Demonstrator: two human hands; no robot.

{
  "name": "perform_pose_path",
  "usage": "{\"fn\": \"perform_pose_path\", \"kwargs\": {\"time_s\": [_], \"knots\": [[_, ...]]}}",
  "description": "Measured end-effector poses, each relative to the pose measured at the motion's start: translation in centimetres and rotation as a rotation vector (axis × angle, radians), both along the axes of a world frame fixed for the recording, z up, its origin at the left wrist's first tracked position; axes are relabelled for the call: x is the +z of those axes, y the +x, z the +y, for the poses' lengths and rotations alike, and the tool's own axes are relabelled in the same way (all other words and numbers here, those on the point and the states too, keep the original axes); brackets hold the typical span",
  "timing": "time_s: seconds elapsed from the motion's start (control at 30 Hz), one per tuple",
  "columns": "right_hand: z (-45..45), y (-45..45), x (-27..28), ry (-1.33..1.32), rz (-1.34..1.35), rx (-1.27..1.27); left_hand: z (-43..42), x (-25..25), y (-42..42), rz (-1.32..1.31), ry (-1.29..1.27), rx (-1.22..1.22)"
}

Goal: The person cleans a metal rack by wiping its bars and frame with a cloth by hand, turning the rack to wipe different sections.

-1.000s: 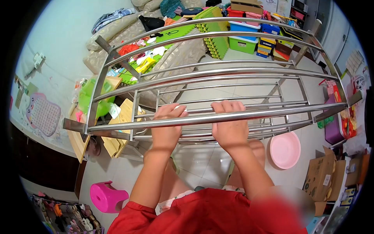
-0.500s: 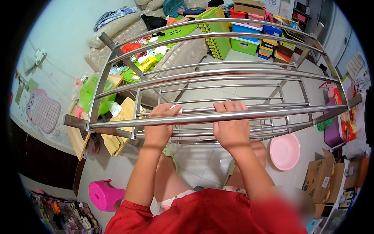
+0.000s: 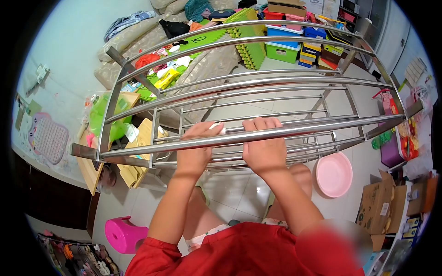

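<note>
A large metal rack of tubular bars fills the middle of the view. My left hand reaches under its front bar, fingers closed around a white piece, cloth or tissue, at a bar behind. Beside it, to the right, my right hand is also under the front bar, its fingers curled over a rear bar. The front bar crosses both hands and hides part of them. What lies under the right fingers is hidden.
A pink basin stands on the floor at right, near an open cardboard box. At lower left is a magenta stool. A wooden table is by the rack's left end; storage bins stand behind.
My left hand has slid right along the bar with the white piece, and my right hand sits slightly further left. The rack now appears more tilted, its right end higher.
</note>
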State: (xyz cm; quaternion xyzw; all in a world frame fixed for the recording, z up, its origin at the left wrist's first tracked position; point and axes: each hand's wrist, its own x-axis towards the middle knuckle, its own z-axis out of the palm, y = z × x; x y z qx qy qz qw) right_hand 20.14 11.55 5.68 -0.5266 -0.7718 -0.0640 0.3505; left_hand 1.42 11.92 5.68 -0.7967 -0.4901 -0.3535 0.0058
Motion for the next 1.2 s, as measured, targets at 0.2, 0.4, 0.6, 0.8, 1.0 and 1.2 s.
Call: {"fn": "perform_pose_path", "kwargs": {"time_s": [0.2,0.4,0.6,0.8,1.0,1.2], "knots": [[0.0,0.0,0.0,-0.014,0.009,0.004,-0.2,0.8,0.5,-0.021,-0.03,0.002],[0.0,-0.6,0.4,-0.058,-0.008,-0.013,0.6,1.0,3.7,-0.044,-0.011,-0.087],[0.4,-0.9,0.1,0.016,0.016,-0.019,1.2,0.5,2.5,-0.034,-0.022,-0.102],[0.4,-0.7,0.1,0.004,0.011,-0.016,0.5,0.2,-0.8,-0.018,0.027,0.015],[0.5,-0.8,0.4,-0.076,-0.017,-0.044,1.0,0.3,1.1,-0.033,0.097,0.007],[0.5,-1.0,0.7,-0.127,-0.019,-0.025,1.5,0.7,2.9,-0.034,0.107,-0.063]]}}
